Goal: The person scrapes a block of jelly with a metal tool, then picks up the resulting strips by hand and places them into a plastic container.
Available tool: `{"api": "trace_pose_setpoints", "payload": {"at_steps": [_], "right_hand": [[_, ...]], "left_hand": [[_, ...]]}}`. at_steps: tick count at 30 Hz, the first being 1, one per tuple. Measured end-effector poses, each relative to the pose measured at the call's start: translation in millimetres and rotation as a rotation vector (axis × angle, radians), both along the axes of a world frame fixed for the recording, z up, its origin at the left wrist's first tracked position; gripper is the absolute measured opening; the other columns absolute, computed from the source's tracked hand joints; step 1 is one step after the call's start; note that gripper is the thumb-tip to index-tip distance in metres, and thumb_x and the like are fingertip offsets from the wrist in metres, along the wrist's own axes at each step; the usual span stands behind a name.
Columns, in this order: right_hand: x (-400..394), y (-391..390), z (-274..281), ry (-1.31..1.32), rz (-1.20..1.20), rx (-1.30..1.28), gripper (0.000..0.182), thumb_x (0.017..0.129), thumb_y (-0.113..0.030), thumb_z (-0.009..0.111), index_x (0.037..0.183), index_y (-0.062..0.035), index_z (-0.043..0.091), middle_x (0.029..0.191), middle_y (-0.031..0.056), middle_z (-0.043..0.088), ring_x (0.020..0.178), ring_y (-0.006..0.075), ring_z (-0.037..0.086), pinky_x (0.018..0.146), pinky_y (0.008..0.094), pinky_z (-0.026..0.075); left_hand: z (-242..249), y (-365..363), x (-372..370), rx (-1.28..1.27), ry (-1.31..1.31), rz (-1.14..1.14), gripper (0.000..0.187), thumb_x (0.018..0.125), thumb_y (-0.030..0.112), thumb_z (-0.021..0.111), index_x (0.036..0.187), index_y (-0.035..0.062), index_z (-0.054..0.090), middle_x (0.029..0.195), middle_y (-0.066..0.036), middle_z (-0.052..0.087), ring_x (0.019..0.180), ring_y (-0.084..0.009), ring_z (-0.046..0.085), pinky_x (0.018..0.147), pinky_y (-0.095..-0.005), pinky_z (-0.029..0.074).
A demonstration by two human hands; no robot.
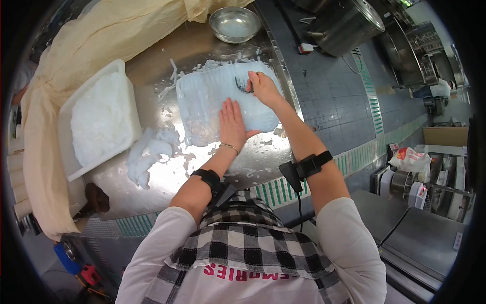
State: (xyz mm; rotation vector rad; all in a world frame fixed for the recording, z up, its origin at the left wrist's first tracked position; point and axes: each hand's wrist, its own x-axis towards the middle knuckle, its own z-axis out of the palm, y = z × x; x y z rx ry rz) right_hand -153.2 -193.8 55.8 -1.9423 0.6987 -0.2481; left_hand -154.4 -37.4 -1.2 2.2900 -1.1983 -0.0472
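Note:
A large pale, bluish-white slab of jelly [201,99] lies on the metal table [147,96]. My left hand [232,124] rests flat on its near part, fingers stretched forward. Near the slab's far right, my right hand [264,90] is closed around a rounded metal jelly scraper [240,85], held at the slab's top surface. Fine ridges run along that surface. Loose scraps of jelly [144,157] lie to the left of the slab, with smaller bits around its edges. To the left, a white plastic tub [132,104] holds a heap of white jelly shreds [101,121].
At the table's far end stands a metal bowl [235,25]. Cream cloth [45,116] drapes along the left side. Beyond the table's right edge are the tiled floor [329,96], a large steel pot [347,28] and a steel counter [420,223] at lower right.

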Motion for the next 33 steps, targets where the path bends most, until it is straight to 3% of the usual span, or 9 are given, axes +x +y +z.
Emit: {"api": "trace_pose_setpoints", "payload": {"at_steps": [8, 10, 14, 16, 19, 23, 24, 27, 33], "right_hand": [[-50, 30, 11, -0.028, -0.014, -0.011, 0.037, 0.088, -0.031, 0.034, 0.077, 0.0003, 0.051, 0.067, 0.0067, 0.056, 0.055, 0.0126, 0.048, 0.052, 0.0248, 0.041], [-63, 41, 20, -0.015, -0.039, 0.031, 0.036, 0.087, -0.029, 0.037, 0.078, 0.0032, 0.051, 0.068, 0.0119, 0.058, 0.065, 0.0218, 0.056, 0.063, 0.0298, 0.043], [-88, 53, 10, -0.013, -0.064, 0.037, 0.033, 0.087, -0.027, 0.038, 0.079, 0.0031, 0.05, 0.07, 0.0122, 0.058, 0.065, 0.0224, 0.056, 0.063, 0.0296, 0.043], [-103, 64, 8, -0.06, -0.058, -0.01, 0.03, 0.087, -0.025, 0.035, 0.08, 0.0, 0.051, 0.068, 0.0061, 0.056, 0.055, 0.0135, 0.048, 0.055, 0.0255, 0.04], [-124, 80, 1, -0.032, -0.035, 0.002, 0.029, 0.086, -0.024, 0.039, 0.083, 0.0029, 0.05, 0.072, 0.0134, 0.058, 0.067, 0.0239, 0.056, 0.063, 0.0304, 0.042], [-144, 87, -1, -0.013, -0.021, 0.066, 0.029, 0.086, -0.023, 0.039, 0.084, 0.0032, 0.05, 0.073, 0.0143, 0.057, 0.067, 0.0248, 0.055, 0.063, 0.0307, 0.042], [-146, 87, 4, -0.001, 0.011, 0.055, 0.028, 0.086, -0.022, 0.037, 0.083, 0.0022, 0.05, 0.072, 0.011, 0.056, 0.064, 0.019, 0.052, 0.061, 0.028, 0.041], [-147, 74, 27, 0.024, 0.036, 0.132, 0.028, 0.087, -0.022, 0.034, 0.08, 0.0009, 0.05, 0.072, 0.0076, 0.055, 0.062, 0.0127, 0.05, 0.059, 0.0245, 0.041], [-162, 41, 59, -0.074, -0.068, 0.498, 0.032, 0.089, -0.028, 0.033, 0.076, -0.0028, 0.048, 0.07, 0.0058, 0.055, 0.058, 0.0095, 0.048, 0.053, 0.0208, 0.04]], "left_hand": [[0, 0, 0, -0.017, 0.026, 0.002, 0.108, 0.049, 0.049, 0.07, 0.122, -0.0107, 0.017, 0.128, -0.03, 0.017, 0.12, -0.042, 0.017, 0.098, -0.0474, 0.017], [2, 1, -1, -0.016, 0.028, 0.002, 0.108, 0.048, 0.048, 0.071, 0.122, -0.0101, 0.017, 0.128, -0.029, 0.017, 0.12, -0.0414, 0.017, 0.098, -0.0469, 0.017], [1, 1, -1, -0.025, 0.022, 0.006, 0.109, 0.047, 0.044, 0.074, 0.122, -0.0091, 0.016, 0.129, -0.027, 0.017, 0.12, -0.0395, 0.017, 0.098, -0.0458, 0.017], [1, 0, -1, -0.036, 0.025, 0.005, 0.109, 0.047, 0.042, 0.074, 0.123, -0.0086, 0.015, 0.13, -0.026, 0.016, 0.121, -0.0394, 0.016, 0.098, -0.0455, 0.017], [-3, 0, 0, -0.004, -0.008, -0.006, 0.111, 0.045, 0.038, 0.076, 0.124, -0.0073, 0.013, 0.13, -0.026, 0.014, 0.121, -0.0393, 0.015, 0.099, -0.0453, 0.016], [-2, 1, 4, 0.097, -0.026, -0.045, 0.117, 0.041, 0.034, 0.078, 0.126, -0.0051, 0.009, 0.132, -0.025, 0.01, 0.123, -0.0375, 0.012, 0.1, -0.0458, 0.012], [2, 4, 6, 0.101, -0.032, -0.05, 0.117, 0.041, 0.034, 0.078, 0.126, -0.0051, 0.009, 0.132, -0.025, 0.01, 0.123, -0.0375, 0.012, 0.1, -0.0458, 0.012], [14, 12, 21, 0.109, 0.104, -0.185, 0.12, 0.037, 0.036, 0.079, 0.127, -0.0049, 0.01, 0.133, -0.024, 0.01, 0.123, -0.0379, 0.011, 0.1, -0.0456, 0.011], [42, -41, 79, 0.084, -0.095, -0.689, 0.118, 0.036, 0.05, 0.073, 0.129, 0.0021, 0.017, 0.135, -0.016, 0.015, 0.125, -0.0332, 0.012, 0.1, -0.0458, 0.012]]}}
